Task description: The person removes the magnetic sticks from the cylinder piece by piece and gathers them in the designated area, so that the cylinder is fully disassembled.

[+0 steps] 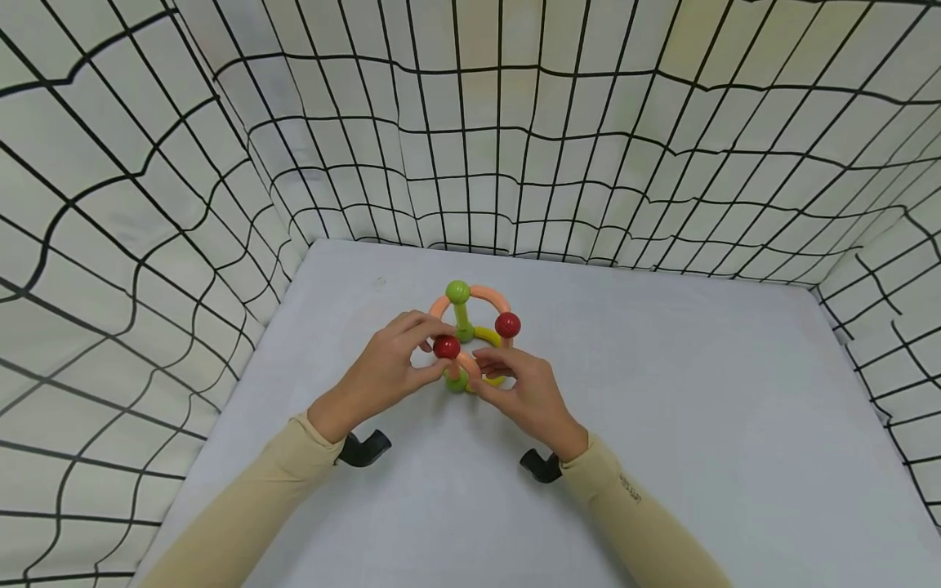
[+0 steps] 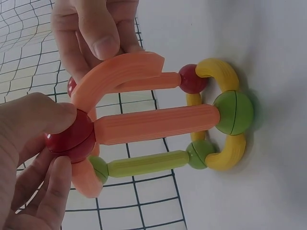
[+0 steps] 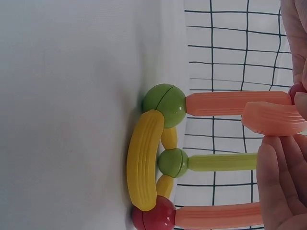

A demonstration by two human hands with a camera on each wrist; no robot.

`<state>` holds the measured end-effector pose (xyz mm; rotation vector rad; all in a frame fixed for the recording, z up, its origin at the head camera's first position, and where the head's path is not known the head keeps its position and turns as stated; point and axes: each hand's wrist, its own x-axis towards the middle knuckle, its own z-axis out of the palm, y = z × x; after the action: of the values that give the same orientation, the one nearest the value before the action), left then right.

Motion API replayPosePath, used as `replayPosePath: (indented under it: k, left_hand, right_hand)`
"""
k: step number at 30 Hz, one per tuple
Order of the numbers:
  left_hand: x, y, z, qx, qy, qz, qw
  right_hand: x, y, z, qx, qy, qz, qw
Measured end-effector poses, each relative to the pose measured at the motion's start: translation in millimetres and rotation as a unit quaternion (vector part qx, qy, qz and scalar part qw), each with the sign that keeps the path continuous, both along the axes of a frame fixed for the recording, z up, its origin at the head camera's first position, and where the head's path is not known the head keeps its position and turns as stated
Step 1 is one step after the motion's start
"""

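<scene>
A toy frame of balls and rods stands upright on the white table. Its base joins yellow curved rods (image 3: 145, 160), green balls (image 2: 233, 112) and a red ball (image 3: 153, 213). Two straight orange rods (image 2: 158, 123) and a straight green rod (image 2: 148, 163) rise to the upper balls. My left hand (image 1: 385, 363) grips the near upper red ball (image 1: 446, 347) between thumb and fingers. With thumb and fingertips, my right hand (image 1: 531, 394) pinches a curved orange rod (image 2: 120, 72). One end meets that ball; the other sticks out free in the left wrist view.
The white table (image 1: 698, 408) extends around the frame. Black netting (image 1: 500, 131) over pale walls encloses its back and sides. Black curved pieces (image 1: 365, 448) show at both wrists. Across the frame stand another upper red ball (image 1: 507, 325) and a green one (image 1: 457, 291).
</scene>
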<state>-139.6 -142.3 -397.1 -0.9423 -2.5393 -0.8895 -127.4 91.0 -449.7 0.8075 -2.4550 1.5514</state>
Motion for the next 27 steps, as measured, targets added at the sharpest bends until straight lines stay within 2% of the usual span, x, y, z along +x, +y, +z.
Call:
replayPosePath:
  k: [13,27]
  left_hand:
    - [-0.3,1.7,1.5,-0.003,0.012,0.003,0.9999]
    - [0.2,2.3,2.0,-0.004,0.013,0.005,0.9999]
  right_hand:
    - [-4.1,-0.6,1.0,0.007,-0.008,0.011,1.000]
    - [-2.8,-1.0,3.3,0.013,-0.045,0.007,0.999]
